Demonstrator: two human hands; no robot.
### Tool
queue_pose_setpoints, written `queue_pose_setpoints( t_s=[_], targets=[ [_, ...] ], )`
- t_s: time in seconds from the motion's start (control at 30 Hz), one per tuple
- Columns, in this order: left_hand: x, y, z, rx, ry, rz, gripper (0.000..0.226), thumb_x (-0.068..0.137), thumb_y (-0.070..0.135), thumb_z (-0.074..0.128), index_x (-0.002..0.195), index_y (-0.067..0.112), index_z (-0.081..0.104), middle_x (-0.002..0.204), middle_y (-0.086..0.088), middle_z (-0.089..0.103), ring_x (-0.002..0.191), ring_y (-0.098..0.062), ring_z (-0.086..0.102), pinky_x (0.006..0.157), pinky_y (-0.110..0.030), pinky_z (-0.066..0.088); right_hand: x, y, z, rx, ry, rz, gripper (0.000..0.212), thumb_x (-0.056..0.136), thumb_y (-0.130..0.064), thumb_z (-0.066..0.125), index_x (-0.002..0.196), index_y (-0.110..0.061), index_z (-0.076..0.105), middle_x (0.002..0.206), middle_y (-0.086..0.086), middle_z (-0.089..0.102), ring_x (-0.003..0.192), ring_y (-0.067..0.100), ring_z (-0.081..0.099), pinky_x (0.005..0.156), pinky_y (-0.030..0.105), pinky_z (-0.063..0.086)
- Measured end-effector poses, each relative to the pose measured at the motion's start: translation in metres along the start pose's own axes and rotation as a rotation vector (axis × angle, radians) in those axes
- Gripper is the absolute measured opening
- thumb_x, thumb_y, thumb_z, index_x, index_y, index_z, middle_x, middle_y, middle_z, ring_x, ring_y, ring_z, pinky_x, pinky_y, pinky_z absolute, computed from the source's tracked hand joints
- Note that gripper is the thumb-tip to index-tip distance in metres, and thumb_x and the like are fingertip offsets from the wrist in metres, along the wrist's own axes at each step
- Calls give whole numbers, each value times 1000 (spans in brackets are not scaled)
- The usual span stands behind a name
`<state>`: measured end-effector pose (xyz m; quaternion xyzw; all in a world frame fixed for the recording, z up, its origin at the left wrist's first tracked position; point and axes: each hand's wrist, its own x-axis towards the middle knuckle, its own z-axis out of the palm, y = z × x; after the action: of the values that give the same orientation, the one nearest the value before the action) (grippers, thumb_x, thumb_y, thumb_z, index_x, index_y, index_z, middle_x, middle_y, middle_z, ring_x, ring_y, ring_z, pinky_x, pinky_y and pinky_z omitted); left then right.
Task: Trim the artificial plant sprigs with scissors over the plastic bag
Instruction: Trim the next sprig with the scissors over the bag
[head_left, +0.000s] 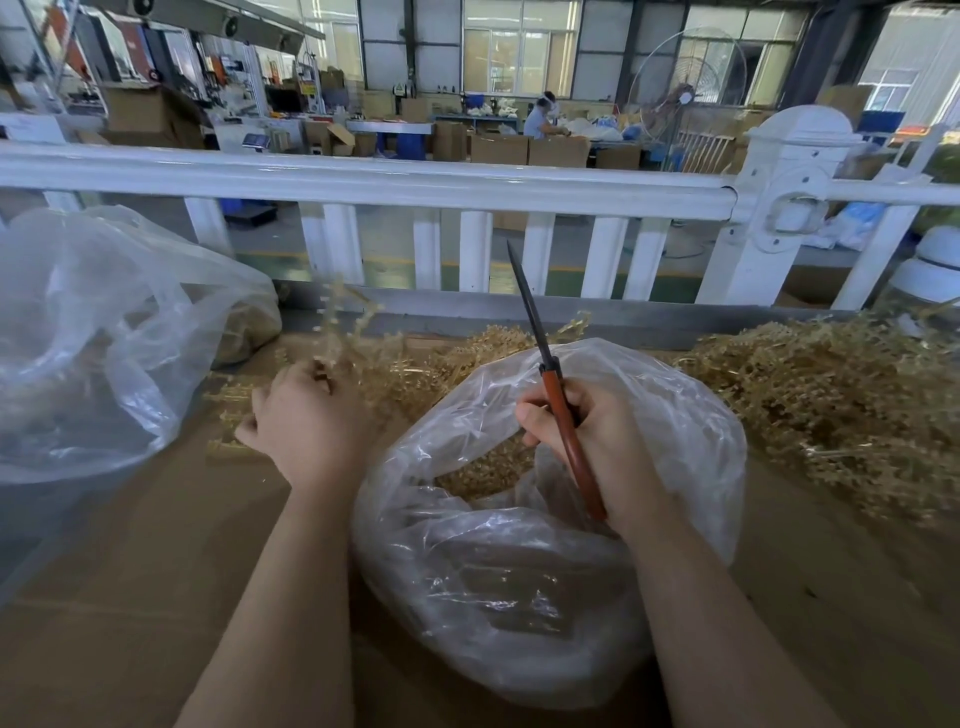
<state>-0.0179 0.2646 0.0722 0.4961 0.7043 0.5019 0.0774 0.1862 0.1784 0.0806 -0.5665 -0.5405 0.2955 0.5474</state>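
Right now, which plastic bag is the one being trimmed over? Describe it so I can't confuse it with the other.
Start at the white railing and come down to the cardboard-covered table. The clear bag lies between the forearms, under the right hand gripping the scissors. Unlike the large bag at far left, its open mouth shows tan trimmings.

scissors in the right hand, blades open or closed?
Closed. The scissors show one single dark blade line pointing up and away, no gap, orange handles together inside the right hand, above the plastic bag.
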Motion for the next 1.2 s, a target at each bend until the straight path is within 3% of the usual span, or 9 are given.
queue_pose_setpoints(
  t_s=[0.1,0.17,0.33,0.47,0.67,0.8,0.93,1.03,1.2],
  targets=[
    [3,5,-6,-484,-45,-106,34,99,34,55,70,17,60,61,8,59,60,-4,57,73,-27,46,1,1,-1,17,3,14,7,88,-18,75,94,-16,73,80,1,74,77,19,72,82,30,57],
    [3,8,-11,-746,-36,-112,24,99,30,57,79,23,67,68,13,67,64,7,61,61,-10,45,1,2,-1,6,4,10,6,88,-19,75,93,-17,73,79,2,74,77,19,72,81,29,58],
    [5,11,-12,-1042,-195,-66,17,104,31,50,97,24,63,101,8,76,94,-10,71,75,-19,50,1,3,-1,7,-12,-14,5,89,-21,74,89,-25,72,75,-5,73,73,11,71,73,16,54],
    [3,18,-14,-1299,-425,-131,17,102,24,51,96,17,66,91,0,77,76,-9,72,73,-23,57,2,4,-1,32,-5,-19,2,89,-20,74,90,-21,73,75,-1,73,74,15,71,77,23,55],
    [-21,43,-17,-1228,-824,-87,18,83,28,64,82,17,78,86,-7,77,65,-12,72,63,-20,57,-1,4,-4,179,-13,-42,7,93,-15,70,86,-13,71,72,7,71,54,3,61,56,9,47],
    [-33,51,-15,-1106,-889,-25,18,83,25,66,76,17,79,83,-10,77,62,-16,72,62,-20,57,2,4,-5,279,28,7,6,96,-12,66,91,-8,67,75,17,71,43,10,49,41,18,37],
    [-36,49,-14,-1056,-894,14,19,87,23,65,77,14,78,82,-14,76,65,-19,72,63,-22,58,3,3,-6,403,101,55,14,97,-6,60,91,-11,71,80,37,62,42,14,47,37,22,36],
    [-36,48,-16,-1055,-893,28,18,82,26,66,78,14,78,81,-15,75,65,-20,72,63,-23,58,1,1,-8,570,61,23,26,98,-5,56,83,-13,77,74,27,57,42,13,47,39,23,34],
    [-34,47,-16,-1031,-868,18,21,94,13,61,80,10,76,80,-16,75,64,-20,72,63,-23,58,0,2,-11,549,62,-36,17,96,-22,63,90,-10,74,67,2,67,45,11,48,41,21,36]
  ],
)
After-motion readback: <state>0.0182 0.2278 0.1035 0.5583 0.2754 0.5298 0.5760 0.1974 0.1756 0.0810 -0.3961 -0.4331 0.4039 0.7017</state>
